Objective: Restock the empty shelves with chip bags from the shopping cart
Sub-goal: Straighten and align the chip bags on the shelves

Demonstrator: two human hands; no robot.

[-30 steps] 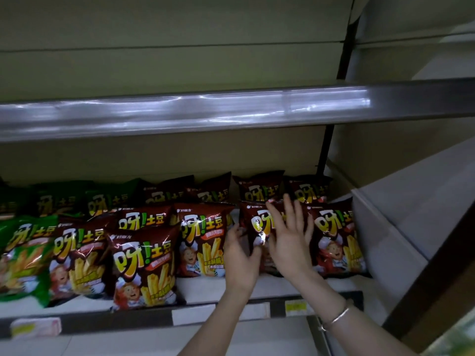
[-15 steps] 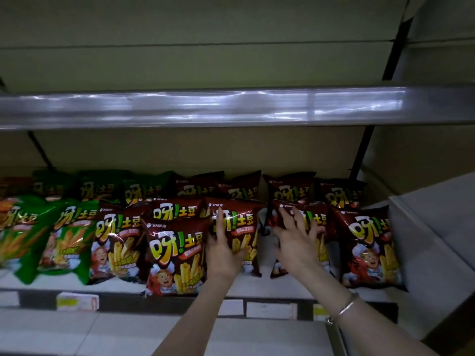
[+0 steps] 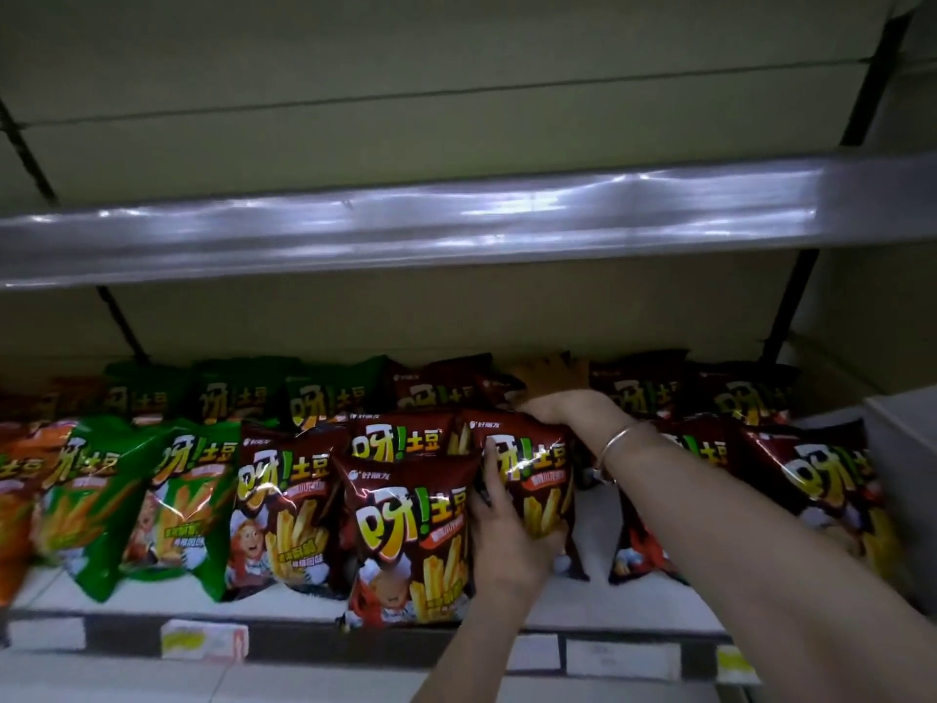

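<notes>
A dark red chip bag [image 3: 540, 474] stands in the front row of the lower shelf [image 3: 659, 598]. My left hand [image 3: 507, 545] grips its lower left side, thumb on the front and fingers curled under the bottom. My right hand [image 3: 560, 408] lies over the bag's top edge, and its fingers stretch back into the shadow toward the back row, where they are dim and blurred. More dark red bags [image 3: 410, 540] stand close on the left and others [image 3: 821, 489] on the right. The shopping cart is out of view.
Green bags [image 3: 167, 494] and orange bags [image 3: 12, 504] fill the shelf's left part. A shiny metal shelf edge [image 3: 456, 220] runs overhead, with a bare back panel above it. Price labels [image 3: 203, 639] sit on the front rail. A white shelf wall [image 3: 902, 449] bounds the right end.
My right hand left the front of a bag further right and now reaches over the top of the bag my left hand grips. The view shifted, so the shelf looks closer.
</notes>
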